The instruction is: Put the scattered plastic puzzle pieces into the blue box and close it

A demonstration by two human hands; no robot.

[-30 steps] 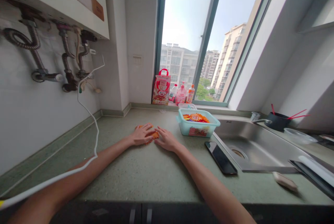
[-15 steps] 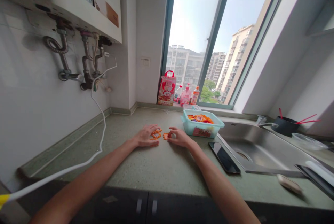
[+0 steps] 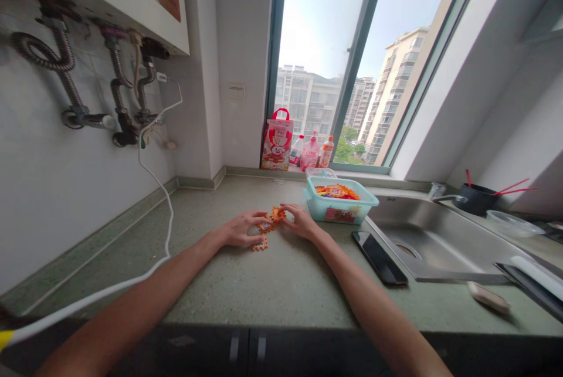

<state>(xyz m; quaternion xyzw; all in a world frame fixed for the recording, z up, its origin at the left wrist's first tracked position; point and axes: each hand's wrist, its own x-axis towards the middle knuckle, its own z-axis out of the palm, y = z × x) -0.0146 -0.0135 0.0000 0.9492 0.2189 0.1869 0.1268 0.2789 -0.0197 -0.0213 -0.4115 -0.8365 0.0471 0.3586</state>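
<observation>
Several small orange puzzle tiles with toothed edges and pale printed centres lie on the counter between my hands. My left hand [image 3: 240, 229] has its fingers and thumb around the middle tile [image 3: 265, 226]. Its thumb also rests on the nearest tile [image 3: 261, 244]. My right hand [image 3: 299, 222] pinches a tile [image 3: 277, 213] at the far right of the group, which touches or overlaps the middle one; its fingertips partly hide it. Right behind my right hand stands a light-blue plastic tub [image 3: 345, 210], filled with more orange tiles [image 3: 338, 191].
A black phone [image 3: 379, 258] lies right of my right forearm, beside the steel sink [image 3: 435, 242]. A white cable [image 3: 169, 218] runs along the left side of the counter [image 3: 281, 295]. A pink bag [image 3: 277, 145] and several bottles stand at the window.
My right hand has brought its tile leftward and away from me, against the others. The nearest tile now shows under my left thumb. The view has shifted slightly.
</observation>
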